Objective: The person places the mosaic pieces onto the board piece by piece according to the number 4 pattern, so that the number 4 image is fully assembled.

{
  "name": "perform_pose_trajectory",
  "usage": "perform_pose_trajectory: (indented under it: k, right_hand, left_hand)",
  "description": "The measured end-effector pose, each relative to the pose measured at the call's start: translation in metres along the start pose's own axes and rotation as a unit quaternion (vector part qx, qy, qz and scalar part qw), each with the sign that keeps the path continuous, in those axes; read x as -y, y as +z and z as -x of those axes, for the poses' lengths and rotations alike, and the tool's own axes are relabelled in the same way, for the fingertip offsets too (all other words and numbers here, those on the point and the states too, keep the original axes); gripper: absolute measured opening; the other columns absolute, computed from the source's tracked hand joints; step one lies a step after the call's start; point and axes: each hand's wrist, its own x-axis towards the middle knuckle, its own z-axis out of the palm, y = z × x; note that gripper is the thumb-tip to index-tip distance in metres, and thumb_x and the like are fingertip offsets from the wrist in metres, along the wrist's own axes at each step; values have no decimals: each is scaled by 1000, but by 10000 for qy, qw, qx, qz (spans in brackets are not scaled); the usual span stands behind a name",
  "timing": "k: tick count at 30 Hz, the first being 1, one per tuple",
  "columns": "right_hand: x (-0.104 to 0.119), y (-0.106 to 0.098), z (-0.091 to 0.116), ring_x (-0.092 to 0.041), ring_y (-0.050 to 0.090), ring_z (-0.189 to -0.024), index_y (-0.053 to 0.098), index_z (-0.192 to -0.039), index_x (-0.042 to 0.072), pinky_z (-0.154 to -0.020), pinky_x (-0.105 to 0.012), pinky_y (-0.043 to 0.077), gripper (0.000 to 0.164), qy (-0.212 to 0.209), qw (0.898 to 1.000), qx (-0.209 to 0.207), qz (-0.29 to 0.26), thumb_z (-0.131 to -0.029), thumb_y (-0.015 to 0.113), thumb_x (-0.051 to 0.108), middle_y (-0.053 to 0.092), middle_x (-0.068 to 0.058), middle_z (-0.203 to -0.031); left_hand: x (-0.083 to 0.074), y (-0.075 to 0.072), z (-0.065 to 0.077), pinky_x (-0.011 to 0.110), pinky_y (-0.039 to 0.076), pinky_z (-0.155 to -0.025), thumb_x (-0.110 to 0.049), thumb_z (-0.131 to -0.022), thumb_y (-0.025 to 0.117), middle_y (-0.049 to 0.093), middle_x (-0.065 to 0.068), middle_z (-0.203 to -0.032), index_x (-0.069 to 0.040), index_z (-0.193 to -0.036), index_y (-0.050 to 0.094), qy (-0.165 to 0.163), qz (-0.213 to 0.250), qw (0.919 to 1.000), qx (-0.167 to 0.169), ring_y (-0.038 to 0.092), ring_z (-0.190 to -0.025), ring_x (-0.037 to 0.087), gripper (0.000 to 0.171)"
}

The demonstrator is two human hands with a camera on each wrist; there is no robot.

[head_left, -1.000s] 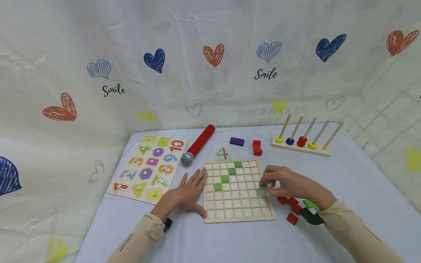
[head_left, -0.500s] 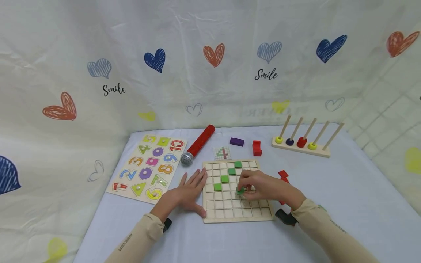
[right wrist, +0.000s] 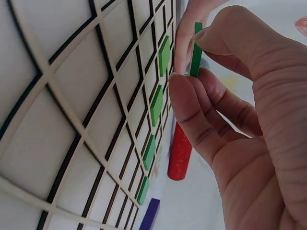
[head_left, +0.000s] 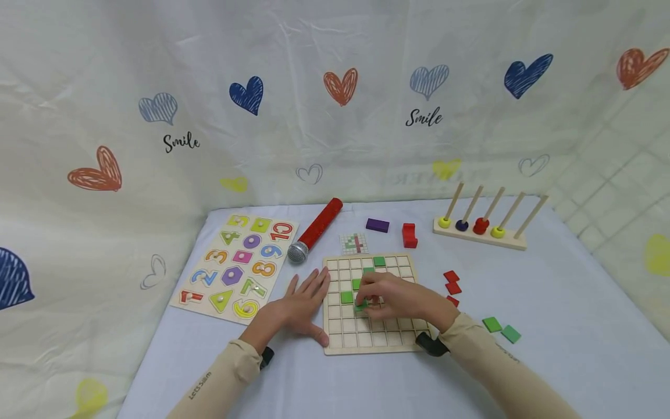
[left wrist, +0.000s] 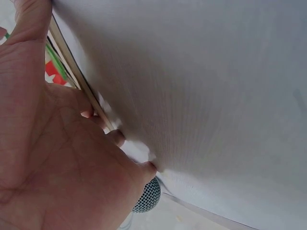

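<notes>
While the grid board [head_left: 379, 340] is touched at its left edge by the left hand [head_left: 302, 311], fingers spread, one green tile [right wrist: 196, 51] is pinched just above the board by the fingers of the right hand [head_left: 392, 297]; four seated tiles [head_left: 346, 297] are aligned diagonally.

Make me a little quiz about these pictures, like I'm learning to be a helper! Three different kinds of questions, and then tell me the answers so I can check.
1. Above the grid board, what is the person's right grip pinching?
2. True or false: the red microphone lies outside the grid board.
3. Pick one. On the peg stand, how many of the five pegs are bare?
A) none
B) one
C) three

Key:
1. A green tile.
2. True.
3. B.
</notes>
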Motion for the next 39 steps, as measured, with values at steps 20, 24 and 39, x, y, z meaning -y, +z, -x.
perform_pose_trajectory:
  k: [20, 24, 39]
  right_hand:
    - [10, 19, -27, -3, 50, -83, 82, -106, 10, -72, -12, 47, 19, 123, 9973, 587, 413, -89, 78, 3, 65, -4, -94]
    - [13, 20, -29, -3, 50, -82, 82, -108, 10, -71, -12, 49, 19, 271, 9964, 596, 538, -90, 80, 4, 64, -3, -94]
    - [18, 21, -26, -4, 50, -82, 86, -105, 10, -71, -13, 51, 11, 653, 9957, 469, 465, -94, 83, 9, 65, -3, -92]
  left_hand:
    - [-6, -7, 7, 67, -5, -135, -77, -73, 83, -10, 5, -183, -14, -174, -2, 38, 83, 9999, 50, -10, -171, 32, 146]
    - [-10, -12, 10, 67, -4, -135, -77, -74, 82, -9, 6, -183, -13, -174, -1, 2, 44, 9999, 102, -9, -171, 32, 145]
    - [-7, -7, 4, 65, -8, -135, -75, -73, 85, -13, 5, -183, -13, -174, -2, -64, -107, 9999, 62, -13, -170, 30, 146]
